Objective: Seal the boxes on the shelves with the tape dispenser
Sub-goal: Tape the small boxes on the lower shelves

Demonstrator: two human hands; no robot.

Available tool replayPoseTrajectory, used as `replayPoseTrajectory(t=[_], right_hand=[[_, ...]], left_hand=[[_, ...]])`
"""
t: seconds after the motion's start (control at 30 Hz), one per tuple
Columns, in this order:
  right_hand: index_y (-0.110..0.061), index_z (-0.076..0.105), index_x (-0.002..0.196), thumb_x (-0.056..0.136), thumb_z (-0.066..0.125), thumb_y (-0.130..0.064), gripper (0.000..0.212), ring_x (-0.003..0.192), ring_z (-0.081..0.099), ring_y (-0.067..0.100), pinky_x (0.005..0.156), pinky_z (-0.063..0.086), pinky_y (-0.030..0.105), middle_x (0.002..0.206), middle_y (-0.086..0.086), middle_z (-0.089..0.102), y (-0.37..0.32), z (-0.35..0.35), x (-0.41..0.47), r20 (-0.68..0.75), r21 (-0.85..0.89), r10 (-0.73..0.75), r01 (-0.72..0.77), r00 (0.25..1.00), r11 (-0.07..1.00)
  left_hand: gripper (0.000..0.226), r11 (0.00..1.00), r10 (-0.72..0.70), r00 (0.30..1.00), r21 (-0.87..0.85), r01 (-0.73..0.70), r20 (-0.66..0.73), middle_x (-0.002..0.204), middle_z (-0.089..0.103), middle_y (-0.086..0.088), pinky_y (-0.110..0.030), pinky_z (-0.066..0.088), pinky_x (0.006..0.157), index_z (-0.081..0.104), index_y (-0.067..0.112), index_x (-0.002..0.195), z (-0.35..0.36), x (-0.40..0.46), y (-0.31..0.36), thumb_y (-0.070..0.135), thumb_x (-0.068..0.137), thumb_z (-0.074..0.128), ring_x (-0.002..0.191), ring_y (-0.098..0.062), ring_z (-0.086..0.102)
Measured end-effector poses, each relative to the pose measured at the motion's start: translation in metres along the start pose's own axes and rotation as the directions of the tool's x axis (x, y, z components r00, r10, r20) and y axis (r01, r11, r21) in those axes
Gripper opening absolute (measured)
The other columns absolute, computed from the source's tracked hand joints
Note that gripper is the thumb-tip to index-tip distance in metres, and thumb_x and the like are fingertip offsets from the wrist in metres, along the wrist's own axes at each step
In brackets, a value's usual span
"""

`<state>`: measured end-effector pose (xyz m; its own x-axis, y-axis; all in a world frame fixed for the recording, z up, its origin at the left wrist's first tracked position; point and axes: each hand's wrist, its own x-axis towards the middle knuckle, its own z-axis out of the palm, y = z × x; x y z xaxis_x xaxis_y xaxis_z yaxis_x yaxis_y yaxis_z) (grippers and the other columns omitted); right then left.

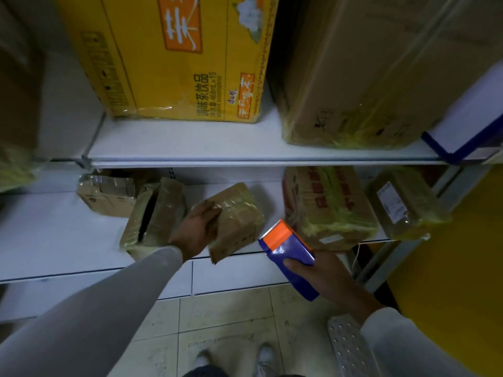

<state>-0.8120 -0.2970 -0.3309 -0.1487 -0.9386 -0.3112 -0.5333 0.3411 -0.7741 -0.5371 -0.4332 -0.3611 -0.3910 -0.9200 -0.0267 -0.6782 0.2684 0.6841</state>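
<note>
— Boxes first: how many, starting from the nearest?

— Nearest is the tape dispenser (pixel 288 253), blue with an orange head, gripped in the right hand (pixel 324 281) just off the front edge of the lower shelf (pixel 54 240). Its toothed end points towards the shelf.

— And the left hand (pixel 198 227)?

— It reaches in on a grey sleeve and holds the small taped box (pixel 236 221), fingers curled over its near top edge. That box sits tilted at the shelf's front, one corner overhanging the lip.

— So the lower shelf carries how many?

— Five that I can count. Just left of the held one, a box with an open slit (pixel 155 216); behind it a crumpled carton (pixel 106 194), partly hidden. To the right, a red-printed box (pixel 326 205) and a labelled parcel (pixel 402 205), both wrapped in yellowish tape.

— And further up?

— The upper shelf (pixel 217 145) bears two large ones: a yellow drinks carton (pixel 168 55) and a plain brown carton (pixel 367 72), both cut off at the top. A white and blue item at the right edge is too cropped to name, and a brown blurred shape at the far left cannot be made out.
</note>
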Motion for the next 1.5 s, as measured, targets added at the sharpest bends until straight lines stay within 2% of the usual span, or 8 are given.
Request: replayPoseTrajectory(t=[0.13, 0.4, 0.8, 1.03, 1.13, 1.23, 1.33, 1.5], right_hand=[[-0.015, 0.065, 0.096, 0.083, 0.076, -0.043, 0.032, 0.078, 0.070, 0.018, 0.076, 0.054, 0.035, 0.086, 0.004, 0.073, 0.004, -0.007, 0.009, 0.094, -0.040, -0.022, 0.026, 0.995, 0.999], [-0.018, 0.066, 0.086, 0.081, 0.074, -0.051, 0.034, 0.063, 0.065, 0.000, 0.055, 0.041, 0.009, 0.071, -0.011, 0.072, 0.003, -0.018, 0.025, 0.185, -0.069, -0.078, 0.092, 0.980, 0.993], [-0.019, 0.061, 0.071, 0.082, 0.076, -0.047, 0.034, 0.048, 0.057, -0.001, 0.049, 0.037, 0.010, 0.057, -0.013, 0.066, -0.003, -0.010, 0.034, 0.198, -0.087, -0.101, 0.120, 0.975, 0.989], [-0.019, 0.063, 0.078, 0.082, 0.074, -0.049, 0.033, 0.057, 0.064, 0.001, 0.054, 0.042, 0.010, 0.065, -0.011, 0.070, -0.011, -0.014, 0.028, 0.197, -0.064, -0.114, 0.129, 0.974, 0.990], [-0.015, 0.067, 0.086, 0.080, 0.076, -0.050, 0.037, 0.068, 0.069, 0.018, 0.065, 0.050, 0.029, 0.075, 0.004, 0.073, -0.012, -0.018, 0.030, 0.208, -0.043, -0.117, 0.129, 0.971, 0.991], [-0.022, 0.066, 0.077, 0.080, 0.077, -0.049, 0.030, 0.064, 0.067, 0.015, 0.061, 0.048, 0.024, 0.070, 0.000, 0.071, -0.016, -0.022, 0.033, 0.289, -0.024, -0.125, 0.138, 0.949, 0.990], [-0.030, 0.065, 0.074, 0.074, 0.079, -0.054, 0.027, 0.064, 0.066, 0.002, 0.057, 0.045, 0.010, 0.072, -0.012, 0.072, -0.025, -0.024, 0.036, 0.358, -0.033, -0.127, 0.149, 0.925, 0.988], [-0.029, 0.064, 0.082, 0.072, 0.078, -0.056, 0.031, 0.071, 0.069, 0.000, 0.058, 0.046, 0.007, 0.079, -0.018, 0.073, -0.037, -0.022, 0.044, 0.437, -0.024, -0.181, 0.213, 0.881, 0.977]], left_hand=[[0.047, 0.966, 0.112, 0.981, 0.215, -0.145, 0.160, 0.154, 0.028, -0.015, -0.039, 0.021, 0.115, 0.042, 0.008, 0.142, 0.004, 0.013, 0.009, 0.006, 0.095, 0.048, 0.142, -0.031, 0.025], [0.048, 0.907, 0.108, 0.988, 0.395, -0.143, 0.109, 0.157, 0.022, 0.000, -0.024, 0.017, 0.114, 0.041, 0.023, 0.143, 0.006, 0.019, 0.012, 0.017, 0.096, 0.050, 0.143, -0.020, 0.026], [0.043, 0.840, 0.122, 0.984, 0.515, -0.173, 0.132, 0.139, 0.049, -0.011, -0.026, 0.036, 0.101, 0.037, 0.027, 0.143, 0.002, 0.028, 0.012, 0.040, 0.102, 0.032, 0.121, -0.026, 0.052], [0.051, 0.948, -0.011, 0.985, 0.314, -0.045, 0.174, 0.153, 0.030, -0.005, -0.026, 0.034, 0.105, 0.022, 0.029, 0.150, -0.012, 0.030, 0.009, 0.026, 0.102, 0.040, 0.126, -0.025, 0.049], [0.049, 0.978, 0.109, 0.994, 0.180, -0.106, -0.007, 0.141, 0.048, -0.010, -0.021, 0.039, 0.099, 0.047, 0.016, 0.139, -0.006, 0.015, 0.016, 0.007, 0.092, 0.056, 0.116, -0.028, 0.057], [0.023, 0.997, 0.063, 0.992, -0.040, -0.068, -0.113, 0.109, 0.067, -0.007, -0.006, 0.034, 0.080, 0.068, 0.008, 0.111, 0.002, -0.004, 0.029, 0.005, 0.090, 0.059, 0.101, -0.027, 0.064], [0.027, 0.966, -0.063, 0.995, -0.247, 0.079, 0.072, 0.114, 0.063, 0.002, -0.010, 0.040, 0.086, 0.063, 0.011, 0.120, 0.000, -0.014, 0.040, 0.019, 0.095, 0.056, 0.109, -0.017, 0.059], [0.034, 0.869, -0.004, 0.946, -0.467, 0.164, 0.324, 0.129, 0.059, -0.010, -0.030, 0.043, 0.103, 0.054, 0.006, 0.130, -0.009, -0.016, 0.048, 0.009, 0.097, 0.049, 0.119, -0.019, 0.055]])
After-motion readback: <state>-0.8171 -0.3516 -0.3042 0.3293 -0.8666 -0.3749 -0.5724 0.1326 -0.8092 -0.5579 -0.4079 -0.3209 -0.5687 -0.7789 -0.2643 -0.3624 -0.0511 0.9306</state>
